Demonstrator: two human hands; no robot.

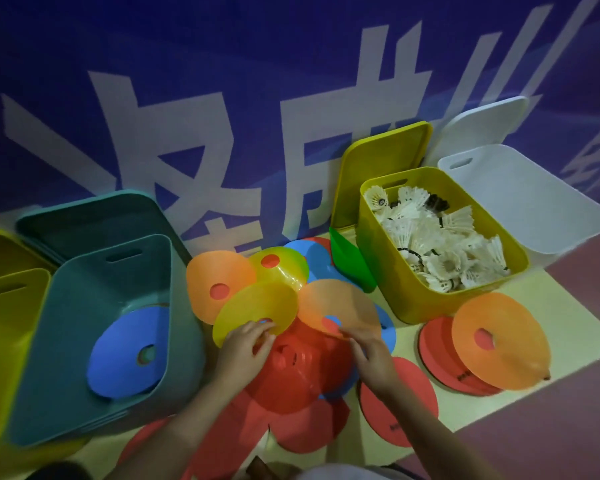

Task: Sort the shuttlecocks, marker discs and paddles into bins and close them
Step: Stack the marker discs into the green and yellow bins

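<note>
Gathering marker discs from the heap on the floor mat, the person has both hands at work. The left hand curls its fingers onto the near rim of a yellow disc, pinching by its centre hole; the right hand pinches the near edge of a pale orange disc. Both discs are tilted, near edges lifted, faces up toward the camera. Being round, they have no long axis. They look thin, light and bendy, likely slick plastic, so the rim or the centre hole seems the sure hold. A red disc pile lies beneath the hands. The teal bin at left already holds a blue disc; the yellow bin at right holds shuttlecocks, lid off.
</note>
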